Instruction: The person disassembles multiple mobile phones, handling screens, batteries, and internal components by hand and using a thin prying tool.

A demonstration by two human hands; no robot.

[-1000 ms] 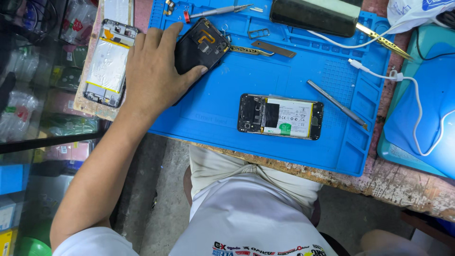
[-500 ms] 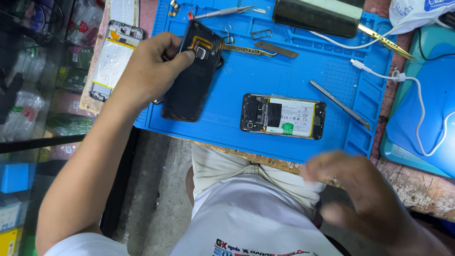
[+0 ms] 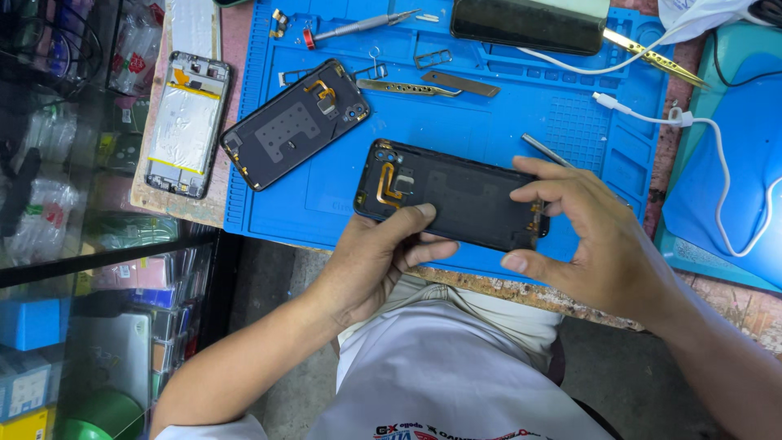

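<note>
Two hands hold one dark back cover (image 3: 456, 195) just above the blue mat (image 3: 505, 122), inner side up, long axis running left-right across the body. Left hand (image 3: 379, 261) pinches the near-left edge by the camera end; right hand (image 3: 595, 236) wraps the right end, equally close. Second cover (image 3: 295, 124) lies up-left, apart.

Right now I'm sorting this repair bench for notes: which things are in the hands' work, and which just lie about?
In hand:
black phone back cover, gripped by left hand and right hand

Lying about:
second back cover
phone frame
tweezers
white cable
dark phone
blue mat
</note>
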